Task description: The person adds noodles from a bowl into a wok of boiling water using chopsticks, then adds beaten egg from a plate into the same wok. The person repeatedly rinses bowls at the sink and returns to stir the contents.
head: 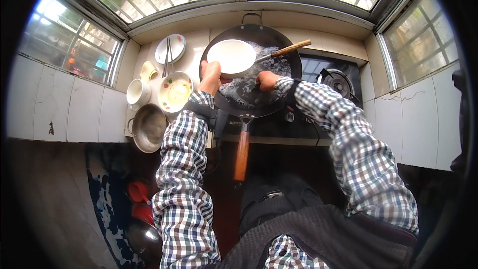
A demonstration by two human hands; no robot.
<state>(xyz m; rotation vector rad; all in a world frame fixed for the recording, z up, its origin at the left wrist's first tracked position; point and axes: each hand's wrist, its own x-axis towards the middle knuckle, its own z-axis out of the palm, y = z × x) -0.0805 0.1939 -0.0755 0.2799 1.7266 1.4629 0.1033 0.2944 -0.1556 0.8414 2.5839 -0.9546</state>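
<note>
A large dark wok (257, 110) with frothy liquid in it sits on the hob. My left hand (212, 76) grips the near left rim of a white bowl (231, 56), held over the wok's left half. Over the liquid, right of the bowl, is my right hand (268, 81), its fingers curled; whether it pinches something is not clear. A utensil with a wooden handle (295, 47) leans across the wok's right rim, its metal shank running behind the bowl. Toward me points the wok's own wooden handle (242, 155).
Left of the wok stand a patterned bowl (175, 92), a plate (161, 50) with chopsticks (168, 58), a folded cloth (148, 71), a white mug (138, 92) and a metal pan (149, 129) at the counter's edge. A gas burner (338, 84) lies right. Barred windows enclose the counter.
</note>
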